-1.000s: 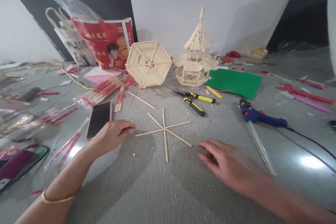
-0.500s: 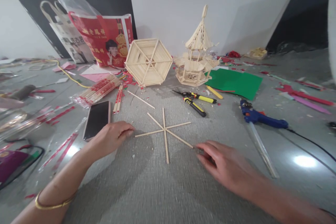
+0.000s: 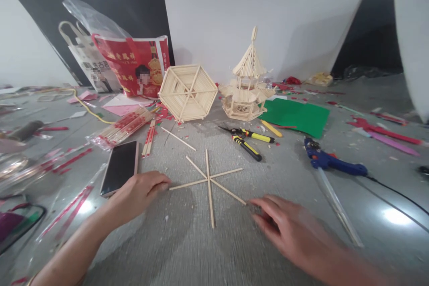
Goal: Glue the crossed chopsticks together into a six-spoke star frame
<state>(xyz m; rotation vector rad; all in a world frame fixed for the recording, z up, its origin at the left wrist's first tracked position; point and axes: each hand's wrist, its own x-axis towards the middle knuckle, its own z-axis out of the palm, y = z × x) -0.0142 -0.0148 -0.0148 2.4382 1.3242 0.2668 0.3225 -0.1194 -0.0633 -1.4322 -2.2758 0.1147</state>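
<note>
Thin wooden sticks crossed at the middle form a six-armed star [image 3: 208, 178] lying flat on the grey floor. My left hand [image 3: 147, 190] rests just left of the star, its fingers curled together close to the tip of the left arm. On the other side, my right hand [image 3: 278, 219] has its thumb and forefinger apart, with the forefinger at the end of the lower right arm. It holds nothing that I can see. One loose stick [image 3: 178, 138] lies beyond the star. A phone [image 3: 119, 167] lies beside my left forearm.
Behind stand a hexagonal stick panel [image 3: 188, 94] and a stick pagoda [image 3: 248, 85]. Pliers [image 3: 246, 140], green paper [image 3: 295, 116] and a blue glue gun [image 3: 335, 163] lie to the right. Packed sticks [image 3: 122, 127] and a red bag [image 3: 134, 67] are at the left.
The camera view has tipped upward, so everything sits lower in the picture. Both hands stay beside the star's arms, and the sticks keep their arrangement.
</note>
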